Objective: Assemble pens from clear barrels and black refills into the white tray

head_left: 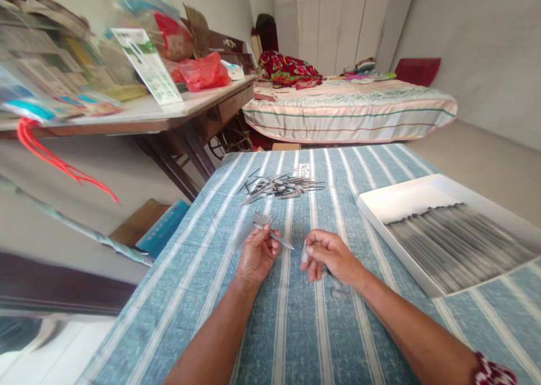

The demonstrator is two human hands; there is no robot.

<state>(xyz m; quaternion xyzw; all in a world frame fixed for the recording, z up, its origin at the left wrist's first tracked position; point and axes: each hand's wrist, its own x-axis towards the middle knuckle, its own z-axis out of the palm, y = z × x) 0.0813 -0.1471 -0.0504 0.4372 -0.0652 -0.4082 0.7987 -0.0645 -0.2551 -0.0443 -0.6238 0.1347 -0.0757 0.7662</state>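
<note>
A table under a blue-and-white striped cloth point(296, 317) fills the lower view; behind it stand a bed point(350, 111) and, to the left, a cluttered wooden desk point(169, 114). A white tray point(406, 196) at the right edge holds close rows of thin grey refills point(456, 247). A loose heap of similar pen parts point(281, 186) lies farther up the cloth, with a small label point(304, 170) just beside it. The left hand point(256, 255) is closed around a slim pen refill point(274, 237), its tip pointing right, along with what appears to be a clear sleeve. The right hand point(329, 255) pinches a small clear cap point(304, 254) between thumb and fingers, near the refill tip but apart from it. Judged light, stiff, narrow and smooth, the refill is best gripped mid-shaft; the cap could slip easily. Nothing lies between the hands.
</note>
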